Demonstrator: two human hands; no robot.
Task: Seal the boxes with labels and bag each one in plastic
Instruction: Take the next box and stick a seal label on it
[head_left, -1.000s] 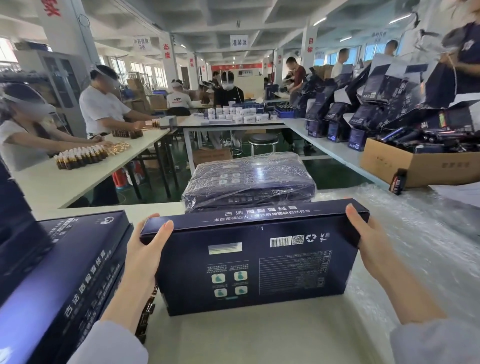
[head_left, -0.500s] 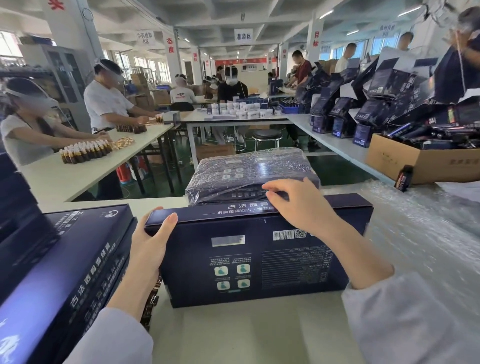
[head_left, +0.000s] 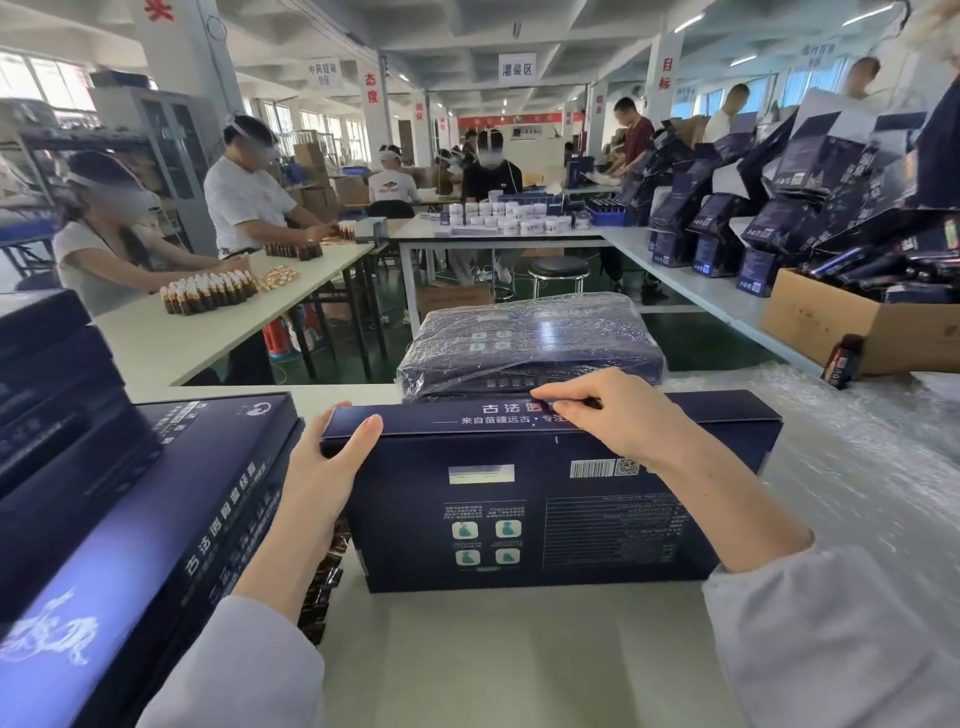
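A flat dark blue box (head_left: 550, 509) stands on its long edge on the white table, its printed back facing me. My left hand (head_left: 324, 467) grips its upper left corner, thumb on the face and fingers behind. My right hand (head_left: 618, 415) lies over the top edge near the middle, fingertips pressing on the upper face; whether a label sits under them I cannot tell. Just behind the box lies a stack of blue boxes wrapped in clear plastic (head_left: 535, 343).
A pile of unwrapped blue boxes (head_left: 130, 519) lies at my left. Bubble wrap (head_left: 857, 457) covers the table at right. A cardboard carton (head_left: 852, 322) of dark items stands far right, a small dark bottle (head_left: 841, 361) beside it. Other workers stand at tables beyond.
My right hand left the box's right end and came across to the middle of the top edge, where it now presses. The left hand kept its grip on the left corner.
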